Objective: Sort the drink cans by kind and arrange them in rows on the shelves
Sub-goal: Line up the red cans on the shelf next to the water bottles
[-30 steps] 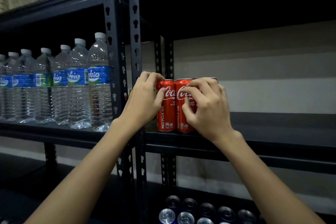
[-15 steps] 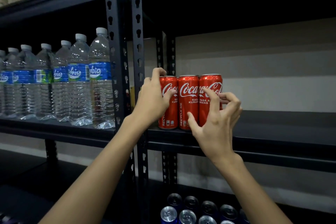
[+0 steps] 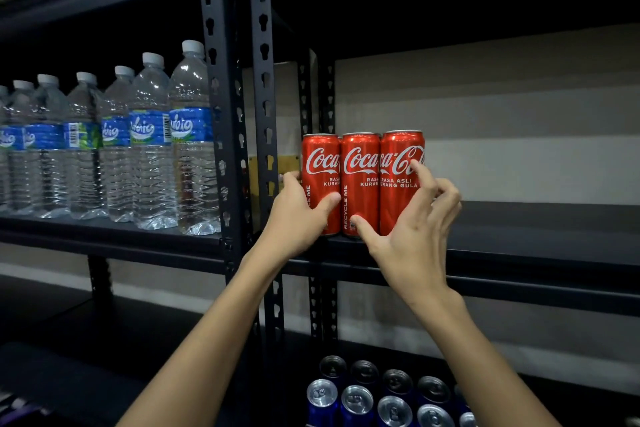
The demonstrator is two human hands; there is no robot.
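Three red cans (image 3: 362, 180) stand in a row on the shelf (image 3: 519, 246), left hand (image 3: 298, 215) gripping the end can, right hand (image 3: 412, 232) open-fingered touching the others; most of the shelf is unfilled.

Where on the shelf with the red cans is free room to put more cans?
The shelf is bare to the right of the three red cans, as far as the picture's edge. Left is crowded: the left hand grips the leftmost can beside the upright post. The right hand touches the rightmost can.
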